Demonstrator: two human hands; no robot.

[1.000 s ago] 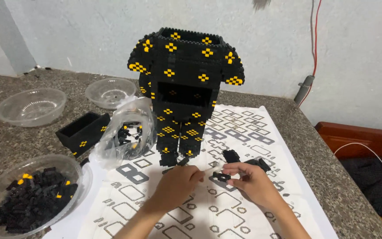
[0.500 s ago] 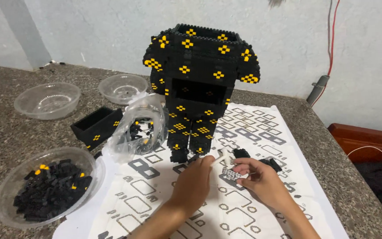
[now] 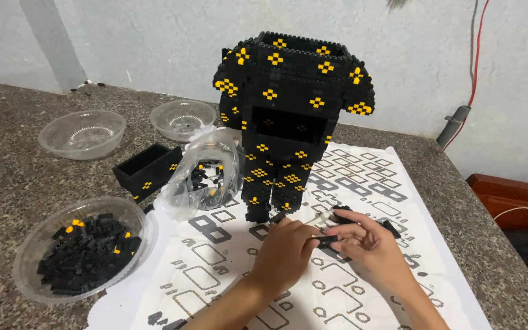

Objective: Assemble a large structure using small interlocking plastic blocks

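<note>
The hands have been drawn in closer to the feet of the block figure (image 3: 291, 116) than a second ago, and a small black brick piece (image 3: 327, 239) is now held between them, just in front of the figure's base, on the printed paper sheet (image 3: 362, 183) near the middle of the worktop (image 3: 19, 177). The left hand (image 3: 285, 253) is curled over, its fingers pressed together against the piece; the right hand (image 3: 365, 244) has its fingers (image 3: 343, 231) pinching the same piece from the other side. Judging by that, a small sub-part is being snapped together in the hands rather than fitted to the figure, which is left untouched. Now the count: one tall black-and-yellow figure is seen standing at the back edge of the sheet; one open black box section (image 3: 148, 168) is lying to its left; one clear plastic bag (image 3: 206, 174) of loose bricks is slumped beside the legs; three clear bowls are counted, one full of black bricks (image 3: 84, 247) at the near left edge and two empty ones (image 3: 82, 133) (image 3: 183, 119) toward the far left. A few loose dark pieces (image 3: 389, 227) are scattered just beyond the right hand.
</note>
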